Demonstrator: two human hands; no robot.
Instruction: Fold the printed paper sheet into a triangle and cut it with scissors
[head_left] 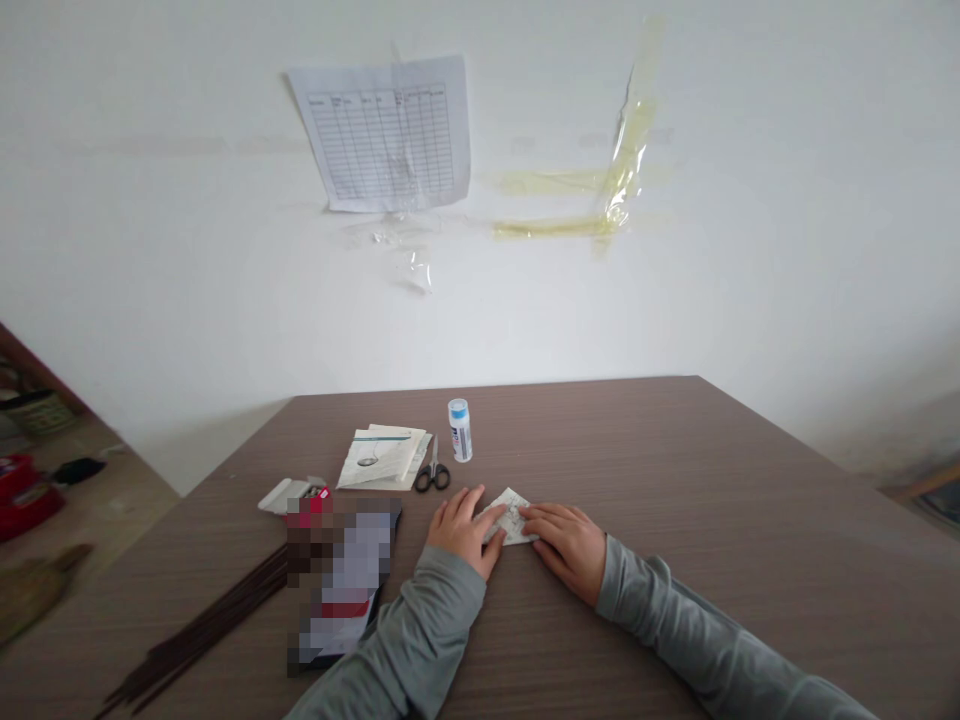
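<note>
Blocky blurring covered most of a dark-edged flat thing (349, 570) on the left of the table (712, 470), along with the near corner of a small open box (306, 492) and the far end of a bundle of thin dark sticks (214, 615), so I couldn't make those out. The fingers hid both side edges of the little folded paper (513, 525), and its faint print was too small to read.

That paper lay flat on the table, between the two hands and partly under their fingertips, its pointed corner towards the wall. Just beyond it, to the left, were the scissors (433, 474) and a white bottle (460, 440).

The left hand (461, 530) sat palm down, fingers spread, its forefinger and thumb resting on the paper's left side. The right hand (566, 540) came in from the right, fingers extended and together, tips on the other side. Neither was closed into a grip.
</note>
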